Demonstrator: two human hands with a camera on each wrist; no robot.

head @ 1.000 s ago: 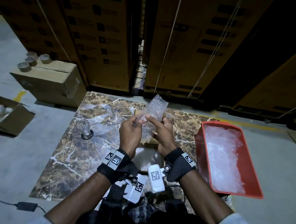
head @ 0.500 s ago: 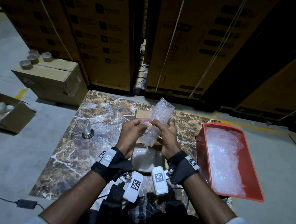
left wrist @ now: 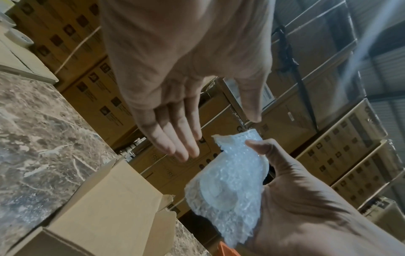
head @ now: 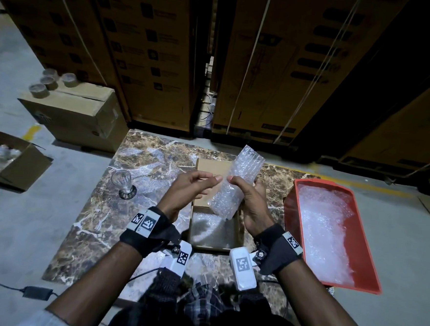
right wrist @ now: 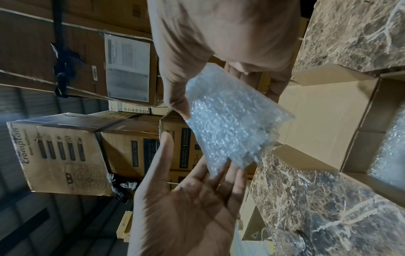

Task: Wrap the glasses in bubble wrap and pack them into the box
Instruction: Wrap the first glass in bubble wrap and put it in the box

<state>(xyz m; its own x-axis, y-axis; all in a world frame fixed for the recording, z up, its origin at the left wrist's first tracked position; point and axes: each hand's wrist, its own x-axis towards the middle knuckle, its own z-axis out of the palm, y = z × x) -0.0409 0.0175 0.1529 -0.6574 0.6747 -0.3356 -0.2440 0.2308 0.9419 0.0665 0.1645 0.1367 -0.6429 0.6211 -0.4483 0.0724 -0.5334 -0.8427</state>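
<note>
1. Above the marble slab point(head: 98, 221), in the head view, the right hand point(head: 250, 203) holds a wrapped glass point(head: 235, 184), a bundle of bubble wrap tilted with its upper end away from the person. The thumb lies across the front of the bundle and the fingers curl behind it.
2. The left hand point(head: 185, 191) is just beside the bundle with fingers extended and relaxed; it grips nothing. Whether its fingertips touch the wrap cannot be told from this view.
3. Directly below the bundle, an open cardboard box point(head: 212, 244) sits near the slab's near edge with bubble wrap inside. An unwrapped glass point(head: 123, 183) stands upright toward the slab's left edge. A red tray point(head: 360, 252) holding bubble wrap sheets lies at the slab's right edge.
4. Left wrist view: the left hand point(left wrist: 175, 83) is open, fingers straight, apart from the wrapped glass point(left wrist: 230, 187). The right hand point(left wrist: 306, 207) clasps the bundle, thumb on its upper part. The round base of the glass shows through the wrap. The box point(left wrist: 105, 207) stands below on the slab point(left wrist: 32, 129).
5. Right wrist view: the right hand point(right wrist: 219, 43) grips the wrapped glass point(right wrist: 230, 124) between thumb and fingers. The left hand point(right wrist: 186, 199) is open, palm visible, fingertips at the bundle's lower edge. The box point(right wrist: 328, 107) lies open beside them, and the unwrapped glass point(right wrist: 285, 240) shows at the lower edge.
</note>
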